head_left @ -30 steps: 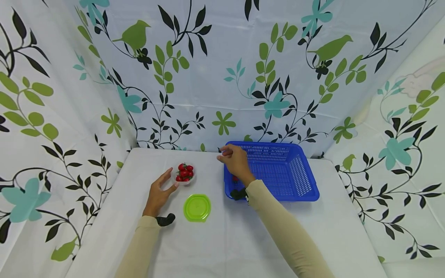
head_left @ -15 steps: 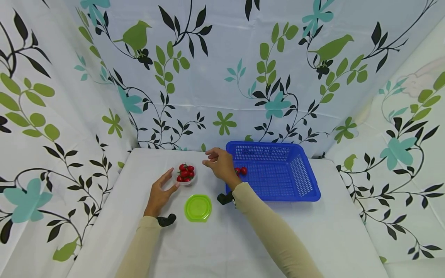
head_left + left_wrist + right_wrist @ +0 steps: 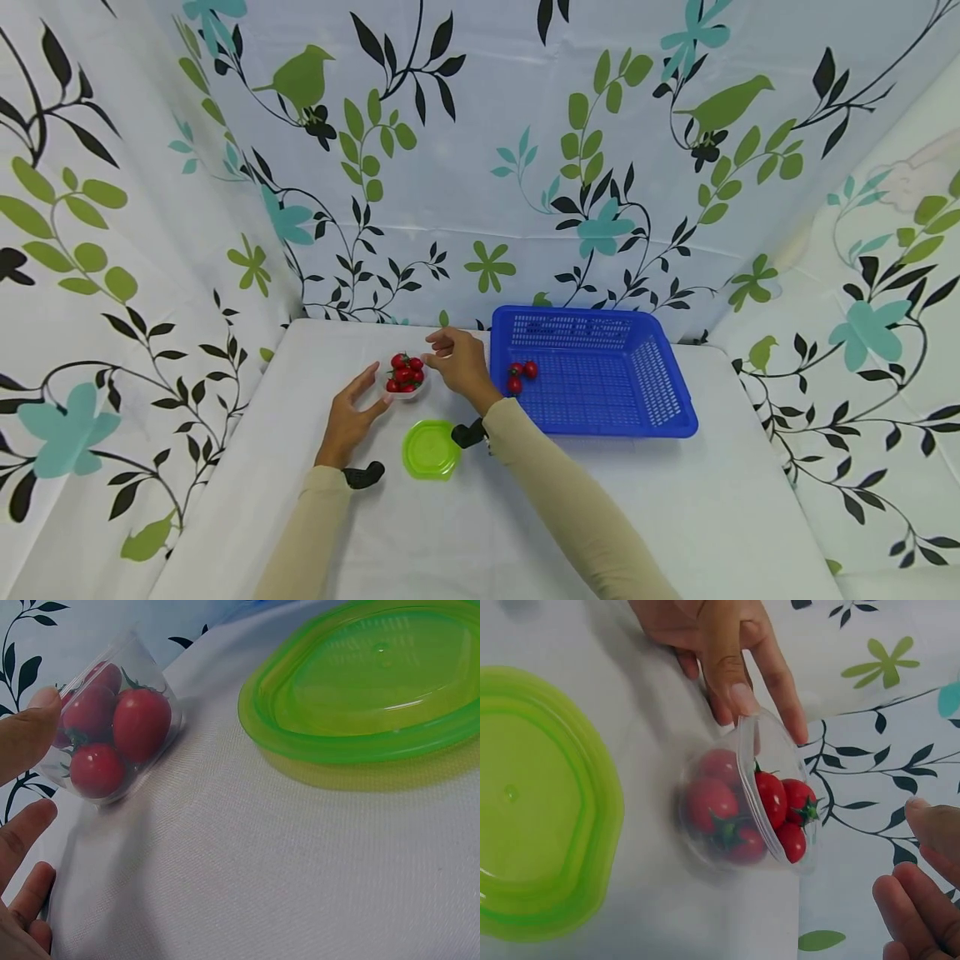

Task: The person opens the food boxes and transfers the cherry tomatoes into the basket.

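A small clear plastic container (image 3: 739, 757) of several red cherry tomatoes (image 3: 405, 375) stands at the left of the table. My left hand (image 3: 351, 421) holds it from the left, thumb at the rim and a finger along the far side. My right hand (image 3: 461, 362) hovers just right of the container, fingers loosely bent, with nothing seen between them. A green plastic lid (image 3: 431, 450) lies in front of the container. Three tomatoes (image 3: 515, 385) sit at the left side of the blue basket (image 3: 600, 425).
The white-covered table (image 3: 660, 517) meets a patterned curtain (image 3: 480, 167) at its back edge and sides. The basket walls rise just right of my right hand. A dark wrist strap (image 3: 363, 475) shows on my left wrist.
My right hand has moved left from above the basket to beside the container, uncovering the tomatoes in the basket. My left hand stays on the container.
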A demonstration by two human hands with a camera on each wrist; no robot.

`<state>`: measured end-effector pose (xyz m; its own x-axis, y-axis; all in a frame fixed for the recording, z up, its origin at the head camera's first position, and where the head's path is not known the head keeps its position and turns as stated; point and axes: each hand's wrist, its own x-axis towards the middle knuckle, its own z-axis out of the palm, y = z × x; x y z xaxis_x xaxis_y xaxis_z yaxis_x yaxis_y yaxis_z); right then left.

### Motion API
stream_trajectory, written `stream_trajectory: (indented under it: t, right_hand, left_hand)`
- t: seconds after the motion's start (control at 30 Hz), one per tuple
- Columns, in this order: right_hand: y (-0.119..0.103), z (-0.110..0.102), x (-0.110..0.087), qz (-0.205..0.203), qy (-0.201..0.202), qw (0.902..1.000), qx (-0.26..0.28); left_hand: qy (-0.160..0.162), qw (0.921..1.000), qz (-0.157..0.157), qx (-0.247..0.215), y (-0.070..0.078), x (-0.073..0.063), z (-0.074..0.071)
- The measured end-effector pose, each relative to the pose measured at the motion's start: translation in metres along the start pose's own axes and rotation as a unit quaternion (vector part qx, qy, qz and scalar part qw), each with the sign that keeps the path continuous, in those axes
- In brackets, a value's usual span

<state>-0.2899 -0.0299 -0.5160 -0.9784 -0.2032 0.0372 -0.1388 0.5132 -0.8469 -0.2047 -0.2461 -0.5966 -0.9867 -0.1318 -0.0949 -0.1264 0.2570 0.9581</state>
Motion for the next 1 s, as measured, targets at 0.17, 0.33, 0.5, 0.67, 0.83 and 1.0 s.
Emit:
stream_trajectory:
  t: [0.17,0.33,0.5,0.67,0.83,1.0]
  right_hand:
    - [0.001,0.011,0.003,-0.013,-0.001,0.9999,-0.003]
    - [0.004,0.02,0.005,-0.019,-0.009,0.9997,-0.015]
    - [0.005,0.027,0.007,-0.009,-0.022,0.9996,-0.013]
    - [0.005,0.034,0.008,0.005,-0.024,0.9995,-0.021]
    - [0.004,0.042,0.009,0.009,-0.029,0.9988,-0.039]
    - [0.0,0.049,0.01,0.011,-0.035,0.9977,-0.057]
  left_hand:
    - [0.008,0.9999,0.009,0.0,-0.015,0.006,0.001]
    - [0.009,0.9998,0.02,0.0,-0.015,0.006,0.001]
    - [0.011,0.9997,0.02,0.002,-0.015,0.006,0.001]
    - [0.007,0.9999,0.007,-0.005,-0.01,0.005,0.002]
    - [0.0,1.0,0.004,-0.009,0.009,-0.003,0.001]
    - [-0.003,0.9999,0.01,-0.005,0.021,-0.011,-0.003]
